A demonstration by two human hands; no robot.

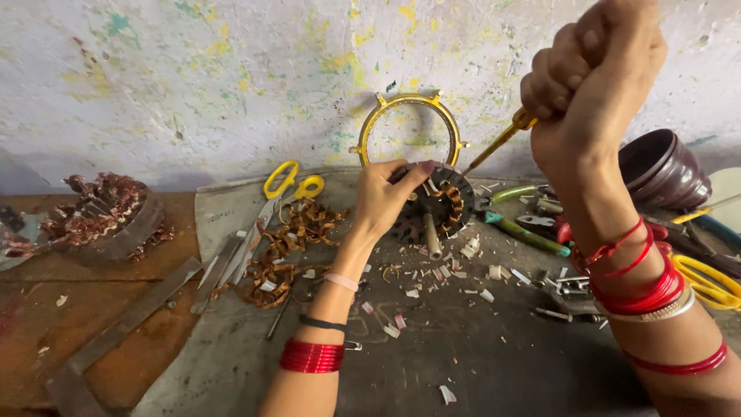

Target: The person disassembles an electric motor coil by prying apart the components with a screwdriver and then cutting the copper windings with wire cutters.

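Clenched tight, the grip of the right hand (590, 73) wraps the handle of a yellow-handled screwdriver with a thin metal shaft (498, 143), raised high so the shaft slants down and to the left; its tip meets the upper right edge of a round dark metal motor stator wound with copper wire (440, 205). The left hand (382, 197) grasps that stator from its left side, fingers curled over the top edge, holding it tilted on the grey cloth-covered worktop (478, 363). A short metal shaft sticks out below the stator toward the viewer.

Just behind the left hand, a yellow metal ring with small lugs (409, 131) leans upright against the paint-flecked wall. Left of the left hand lies a heap of tangled copper wire scraps (285, 247), with yellow-handled scissors (289, 185) just beyond it. Small white paper bits are scattered on the worktop below the stator.

Below the right hand, green-handled pliers (525, 232) and other hand tools lie crowded together. Right of that wrist stands a dark maroon round plastic container (664, 170), tipped with its mouth facing left; what it holds cannot be made out. A second pair of yellow scissor handles (706, 282) shows just beside the right forearm.

Far left, well apart from both hands, another worn stator with burnt reddish windings (100, 216) rests on the wooden surface, and flat metal strips (131, 320) lie near it.
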